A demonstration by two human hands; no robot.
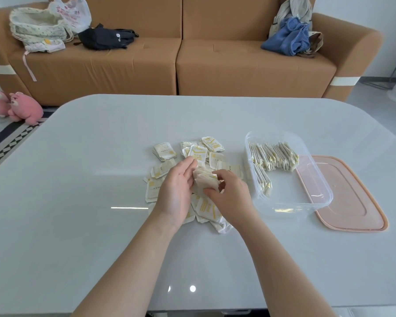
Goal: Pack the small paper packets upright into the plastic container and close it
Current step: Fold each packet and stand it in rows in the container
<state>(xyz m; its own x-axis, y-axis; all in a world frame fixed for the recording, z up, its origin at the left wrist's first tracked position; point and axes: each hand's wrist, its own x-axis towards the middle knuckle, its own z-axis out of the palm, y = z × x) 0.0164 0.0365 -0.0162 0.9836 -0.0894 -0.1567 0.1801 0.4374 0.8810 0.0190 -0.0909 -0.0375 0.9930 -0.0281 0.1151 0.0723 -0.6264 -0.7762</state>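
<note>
1. Holding a small stack of cream paper packets (205, 183) between both hands, just above the loose scattered packets with yellow print (212, 147) on the table.
2. Left hand (176, 191) cupping the stack from its left side, thumb and fingers curling round it; right hand (234, 197) pinching the near right edge with bent fingers.
3. Probably squaring the stack before packing it, judging only from this grip.
4. Standing just to the right of the hands: a clear rectangular plastic container (290, 205), open, its long axis running from far-left to near-right. The right hand being the nearer one to it.
5. Already standing upright inside, along the far end and the left wall: a row of packed packets (274, 156). The near right part appearing free, so likely needing the stack turned on edge and carried rightward.
6. Lying flat against the container's right side: a salmon-pink plastic lid (357, 202); touching it or partly under it, not possible to tell.
7. Working on a glossy pale grey table (89, 179); behind it, a brown sofa (215, 72) carrying bags and clothes, and pink plush toys (23, 108) lying on the floor at the left.
</note>
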